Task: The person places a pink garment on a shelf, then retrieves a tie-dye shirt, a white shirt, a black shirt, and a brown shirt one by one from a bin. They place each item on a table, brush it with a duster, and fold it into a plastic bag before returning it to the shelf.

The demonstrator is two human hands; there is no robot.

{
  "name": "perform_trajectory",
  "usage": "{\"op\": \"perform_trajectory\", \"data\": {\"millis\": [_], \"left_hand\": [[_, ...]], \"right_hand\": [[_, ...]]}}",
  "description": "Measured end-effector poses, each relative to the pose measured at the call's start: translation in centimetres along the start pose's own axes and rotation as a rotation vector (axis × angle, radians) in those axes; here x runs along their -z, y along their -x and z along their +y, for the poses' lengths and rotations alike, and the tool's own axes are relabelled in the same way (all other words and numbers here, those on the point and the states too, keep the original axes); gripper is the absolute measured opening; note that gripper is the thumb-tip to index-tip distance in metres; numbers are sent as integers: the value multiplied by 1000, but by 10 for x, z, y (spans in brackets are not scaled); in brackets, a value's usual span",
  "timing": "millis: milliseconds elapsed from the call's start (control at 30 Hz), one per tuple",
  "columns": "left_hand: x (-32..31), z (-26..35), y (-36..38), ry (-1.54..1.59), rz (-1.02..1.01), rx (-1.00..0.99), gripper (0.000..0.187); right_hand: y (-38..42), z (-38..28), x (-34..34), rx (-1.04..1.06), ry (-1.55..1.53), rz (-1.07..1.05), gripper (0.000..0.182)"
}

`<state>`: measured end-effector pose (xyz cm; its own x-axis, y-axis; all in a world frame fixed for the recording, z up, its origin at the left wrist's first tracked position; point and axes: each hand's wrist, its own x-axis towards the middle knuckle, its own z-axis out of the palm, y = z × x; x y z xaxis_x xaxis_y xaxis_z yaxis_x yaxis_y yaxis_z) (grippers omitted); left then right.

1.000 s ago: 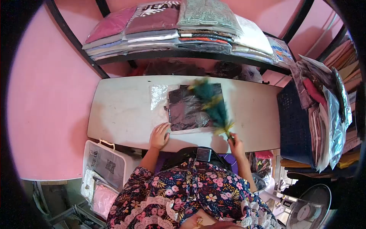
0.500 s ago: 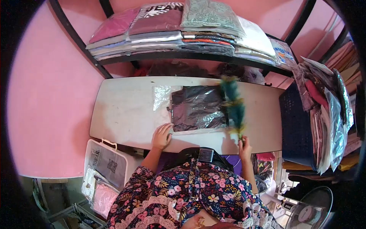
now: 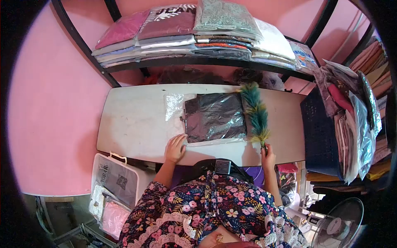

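Note:
A dark folded garment in a clear plastic bag (image 3: 215, 117) lies flat on the white table (image 3: 132, 120), the bag's empty part stretching out to the left. My left hand (image 3: 176, 148) rests at the bag's lower left corner, fingers extended over the table. In my right hand (image 3: 268, 156) is the handle of a green and yellow feather duster (image 3: 257, 113). The duster points away from me along the bag's right edge, its feathers close to the plastic.
Bagged folded clothes (image 3: 165, 41) are stacked on a black-framed shelf (image 3: 173, 63) behind the table. A dark blue basket (image 3: 320, 132) full of bagged garments stands right. At lower left is a white bin (image 3: 142, 175); a fan (image 3: 337, 225) is lower right.
My right hand has shifted slightly to the right with the duster, whose feathers are less blurred now. My left hand and the bagged garment keep nearly the same place.

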<state>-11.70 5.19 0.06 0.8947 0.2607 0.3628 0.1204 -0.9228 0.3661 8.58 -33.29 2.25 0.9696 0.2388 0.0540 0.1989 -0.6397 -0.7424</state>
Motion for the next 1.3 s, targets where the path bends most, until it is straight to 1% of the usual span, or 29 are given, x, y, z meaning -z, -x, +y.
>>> {"op": "perform_trajectory", "data": {"millis": [33, 133, 167, 233, 267, 333, 367, 433, 467, 500, 567, 600, 633, 700, 733, 767, 833, 867, 900, 967, 1000, 1033, 1100, 1133, 1167, 1233, 1267, 1300], "left_hand": [[0, 1, 1, 6, -3, 1, 47], [0, 1, 0, -4, -15, 23, 48], [-1, 2, 0, -1, -17, 25, 48], [1, 2, 0, -18, -20, 25, 47], [1, 2, 1, -20, -21, 34, 47], [2, 2, -1, -1, -26, 16, 47], [3, 2, -1, -6, -22, 31, 47], [2, 3, 0, 1, -33, 44, 47], [2, 3, 0, -2, -31, 58, 47], [2, 2, -1, 4, -25, 47, 47], [1, 2, 1, 7, -21, 50, 46], [1, 2, 0, 21, 2, 38, 45], [1, 2, 0, 34, 24, 26, 44], [5, 5, 1, 7, 45, 32, 43], [8, 7, 2, -14, 61, 25, 42], [8, 3, 7, -15, 69, 37, 42], [4, 0, 14, -13, 127, 105, 37], [3, -2, 19, -17, 134, 119, 37], [4, -3, 25, -7, 161, 151, 34], [10, -3, 38, -2, 190, 195, 32], [14, -3, 46, -39, 231, 217, 30], [18, -2, 53, -78, 272, 237, 28], [26, -3, 66, -122, 284, 252, 27], [28, -5, 74, -133, 312, 274, 27], [29, -7, 81, -145, 338, 296, 27], [33, -8, 92, -138, 325, 338, 26], [33, -9, 96, -145, 322, 383, 27], [34, -8, 100, -153, 320, 426, 28]], "right_hand": [[3, 0, -1, -4, 6, 0, 26], [11, -12, -4, 284, -13, -124, 28], [14, -7, -11, 317, -38, -196, 28], [18, -7, -14, 335, 73, -282, 29], [21, -4, -16, 339, 73, -292, 29], [22, 5, -22, 199, 90, -186, 27], [19, 9, -24, 208, 90, -200, 27], [13, 20, -25, 71, 28, 8, 30], [7, 30, -26, 5, 42, 3, 30], [6, 24, -25, 11, 42, -9, 30], [5, 16, -19, 63, 21, 8, 30], [8, -3, -15, 122, 34, -17, 30], [9, -6, -18, 131, 33, -30, 30], [12, -11, -23, 447, -7, -189, 30], [13, -14, -27, 426, 22, -270, 31], [14, -19, -33, 438, 25, -279, 31], [9, -33, -38, 339, 150, -263, 31], [4, -40, -43, 326, 99, -215, 31], [-2, -49, -48, 337, 100, -228, 31], [-12, -66, -57, 390, 77, -157, 31], [-15, -71, -63, 384, 103, -220, 31], [-17, -75, -68, 391, 102, -230, 31], [-20, -87, -76, 565, 158, -407, 31], [-21, -100, -76, 583, 260, -430, 31], [-24, -107, -82, 591, 259, -438, 31], [-33, -120, -96, 542, 316, -357, 30], [-37, -124, -105, 532, 294, -307, 29], [-38, -129, -113, 538, 293, -313, 29]]}}
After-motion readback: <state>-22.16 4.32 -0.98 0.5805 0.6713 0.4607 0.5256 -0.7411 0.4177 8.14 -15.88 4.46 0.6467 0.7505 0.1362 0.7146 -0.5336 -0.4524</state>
